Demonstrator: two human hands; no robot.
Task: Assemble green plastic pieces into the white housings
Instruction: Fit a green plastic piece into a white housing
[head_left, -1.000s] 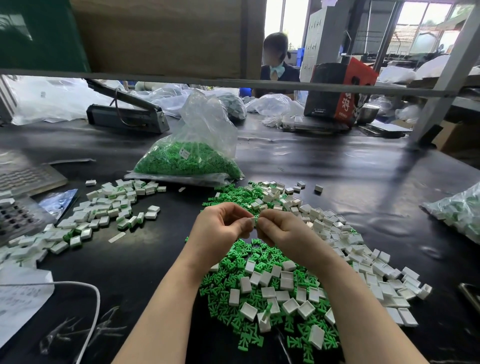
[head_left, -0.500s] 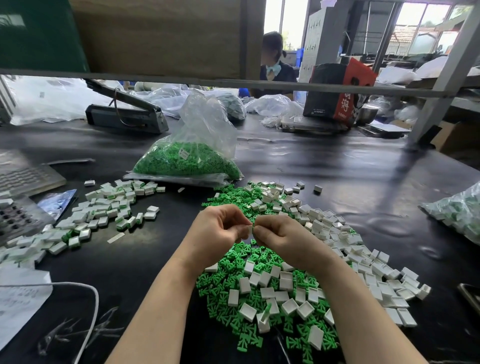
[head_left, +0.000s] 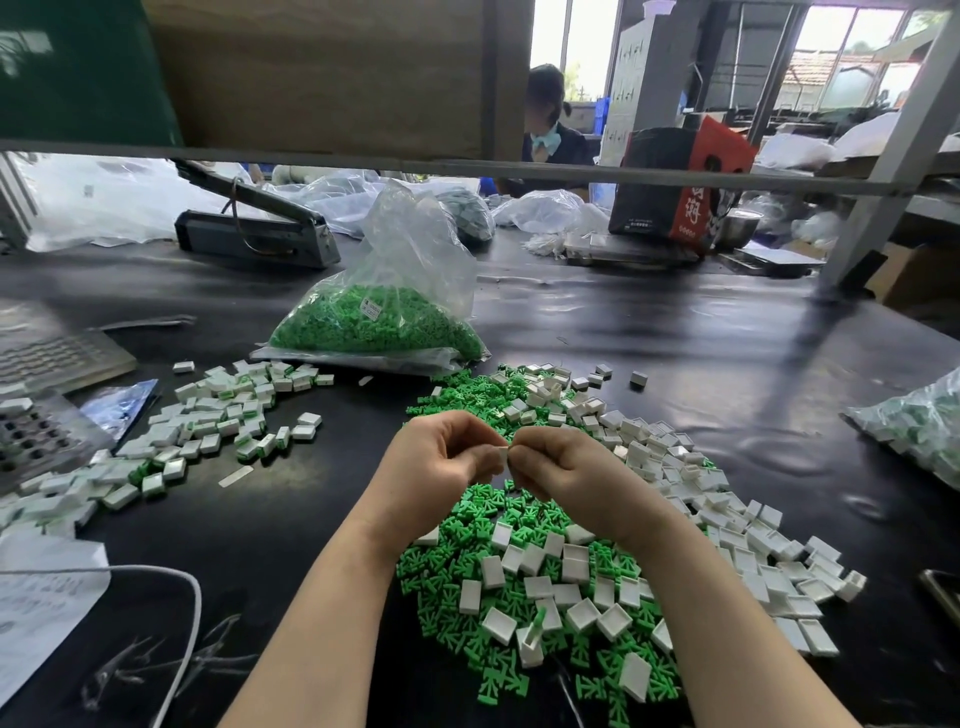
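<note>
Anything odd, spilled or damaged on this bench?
Nothing damaged. One white plastic housing in the near pile stands on end with a green plastic piece sticking up half-seated, unlike the loose parts lying around it.

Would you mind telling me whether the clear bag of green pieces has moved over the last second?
No. The clear bag of green pieces still lies just left of the loose pile.
</note>
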